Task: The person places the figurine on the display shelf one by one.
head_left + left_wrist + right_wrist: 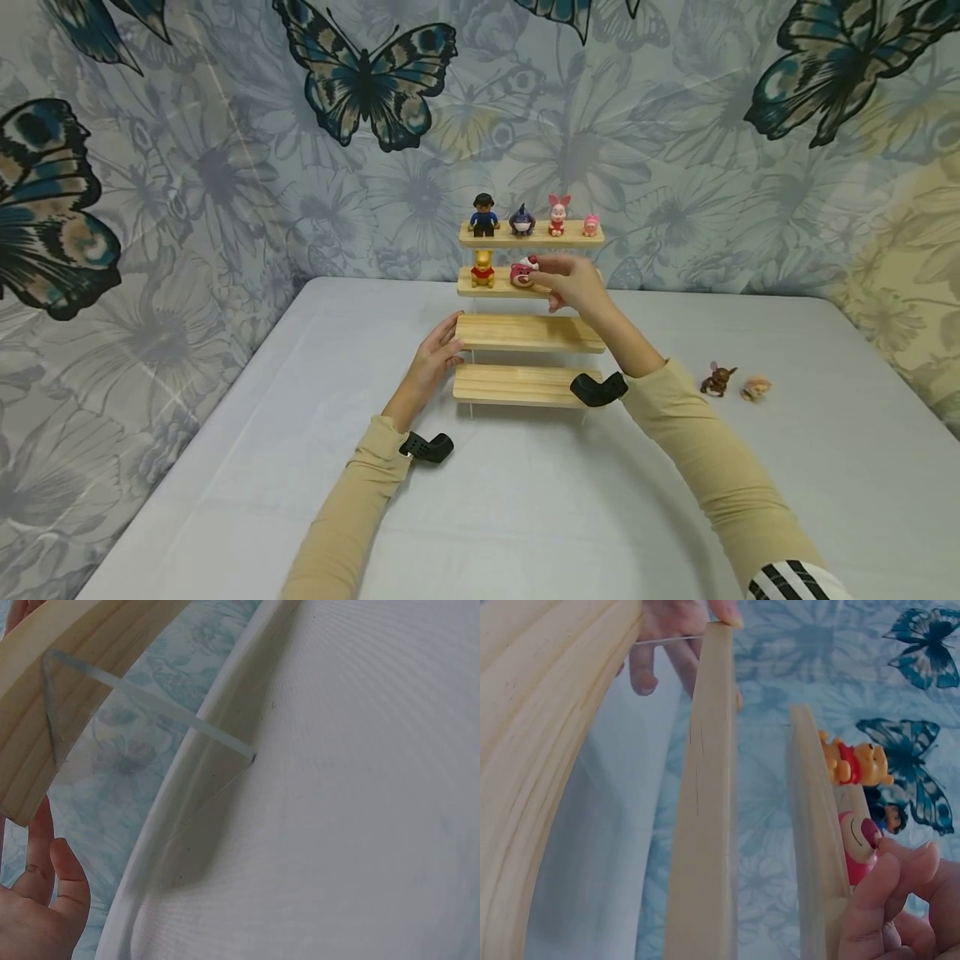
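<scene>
A tiered wooden display stand (pixel 528 333) with clear supports stands on the table. My right hand (pixel 573 285) pinches a pink bear figurine (pixel 521 276) at its upper part, on the second shelf from the top. In the right wrist view the fingertips meet at the face of the pink bear figurine (pixel 855 844). A yellow bear figurine in a red shirt (pixel 483 271) sits to its left. My left hand (pixel 433 360) grips the left end of the third shelf, fingers around the board's edge. In the left wrist view, part of the left hand (pixel 34 919) shows below the board.
The top shelf (pixel 540 237) holds a dark-haired toy figure (pixel 483 217), a donkey figurine (pixel 522 220), a pink piglet figurine (pixel 557 217) and a smaller pink figurine (pixel 591 225). On the table's right lie a brown figurine (pixel 717 380) and a beige one (pixel 755 388). Butterfly-patterned cloth hangs behind.
</scene>
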{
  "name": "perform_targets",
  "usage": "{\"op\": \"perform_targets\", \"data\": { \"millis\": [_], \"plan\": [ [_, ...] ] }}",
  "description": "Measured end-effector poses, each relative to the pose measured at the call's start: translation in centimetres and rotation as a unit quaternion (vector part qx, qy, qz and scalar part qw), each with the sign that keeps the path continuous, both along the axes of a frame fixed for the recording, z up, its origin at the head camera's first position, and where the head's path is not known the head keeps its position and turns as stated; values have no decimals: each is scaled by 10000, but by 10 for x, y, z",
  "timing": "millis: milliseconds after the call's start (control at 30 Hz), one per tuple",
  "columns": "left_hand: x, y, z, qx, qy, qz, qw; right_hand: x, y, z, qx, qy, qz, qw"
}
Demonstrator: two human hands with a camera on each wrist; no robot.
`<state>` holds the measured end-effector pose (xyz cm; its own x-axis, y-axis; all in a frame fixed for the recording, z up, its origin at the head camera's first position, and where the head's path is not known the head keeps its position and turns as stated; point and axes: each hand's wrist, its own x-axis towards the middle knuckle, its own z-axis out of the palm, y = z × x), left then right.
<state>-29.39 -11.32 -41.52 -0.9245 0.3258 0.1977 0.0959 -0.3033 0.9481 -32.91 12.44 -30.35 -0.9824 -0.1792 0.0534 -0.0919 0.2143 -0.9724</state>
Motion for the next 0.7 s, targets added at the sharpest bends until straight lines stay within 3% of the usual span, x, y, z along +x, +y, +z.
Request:
{"op": "perform_targets", "data": {
  "millis": [233,700],
  "plan": [
    [8,-1,9,-254,160,-2,9995,0,0,-3,-150,-12,85,9999],
    [7,1,9,-324,226,-49,9992,14,15,-6,-95,289,341,9990]
  ]
}}
